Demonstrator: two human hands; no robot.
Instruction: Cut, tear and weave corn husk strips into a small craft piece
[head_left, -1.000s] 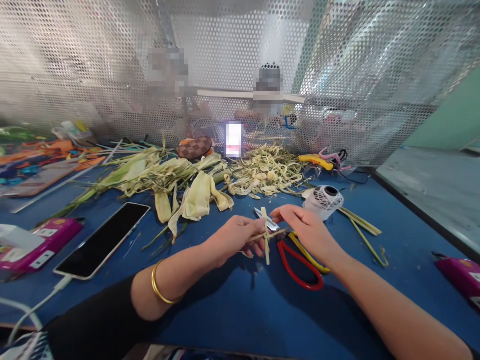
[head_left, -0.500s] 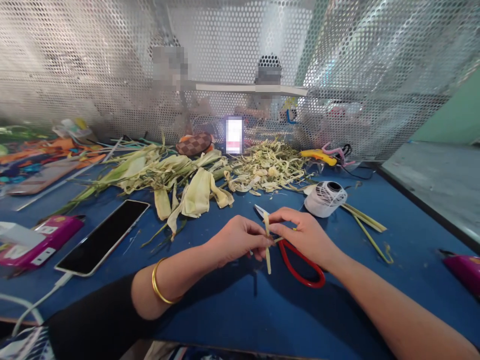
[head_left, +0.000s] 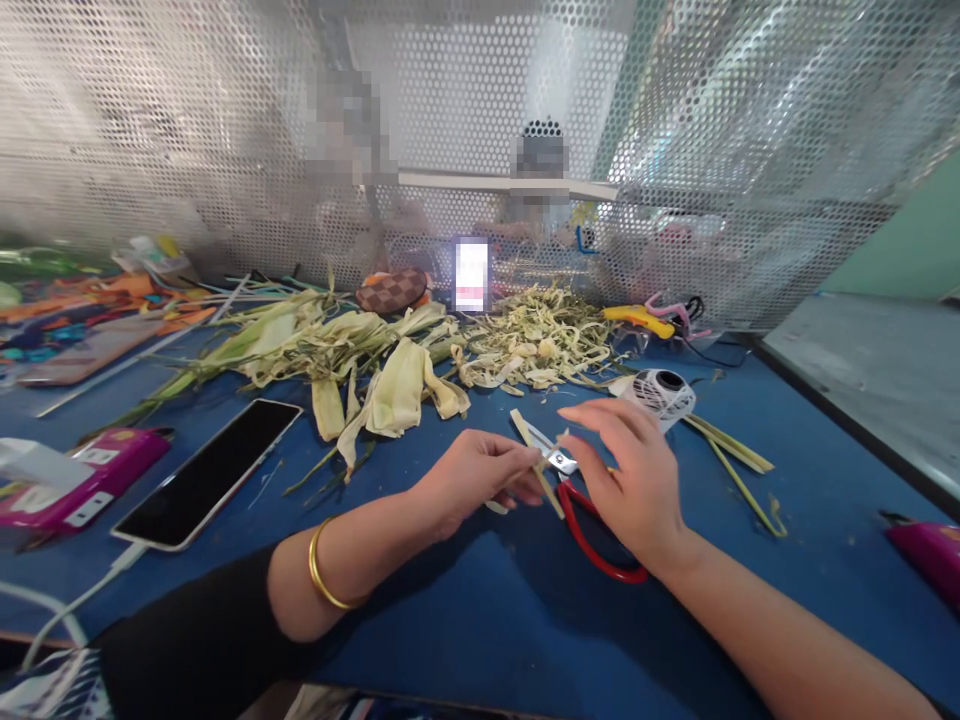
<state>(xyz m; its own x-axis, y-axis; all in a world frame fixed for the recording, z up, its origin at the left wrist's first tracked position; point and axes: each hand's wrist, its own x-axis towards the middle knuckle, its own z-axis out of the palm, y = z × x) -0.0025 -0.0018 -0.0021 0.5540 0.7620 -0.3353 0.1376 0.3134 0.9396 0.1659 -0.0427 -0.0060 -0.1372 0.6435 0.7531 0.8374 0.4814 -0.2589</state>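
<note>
My left hand (head_left: pixel 487 475) pinches a narrow pale strip of corn husk (head_left: pixel 551 490) between thumb and fingers. The strip slants across the fingertips, with one end up to the left and the other down to the right. Just right of it is my right hand (head_left: pixel 630 465), its thumb and forefinger apart. A small pale end of husk shows close to the right thumb; whether they touch I cannot tell. Scissors with red handles (head_left: pixel 600 555) lie on the table beneath both hands, the blades partly hidden by the strip.
Husk leaves (head_left: pixel 397 390) and a heap of shredded husk (head_left: pixel 540 340) lie at the back. A white thread spool (head_left: pixel 664 390) stands beyond my right hand, near loose stalks (head_left: pixel 739 465). At left are a phone (head_left: pixel 210 475) and a purple pack (head_left: pixel 112 480). A perforated metal screen (head_left: pixel 465 80) rises behind.
My right hand has drawn back to the right and its fingers have parted from the strip. The strip in my left hand has turned from nearly upright to a slant.
</note>
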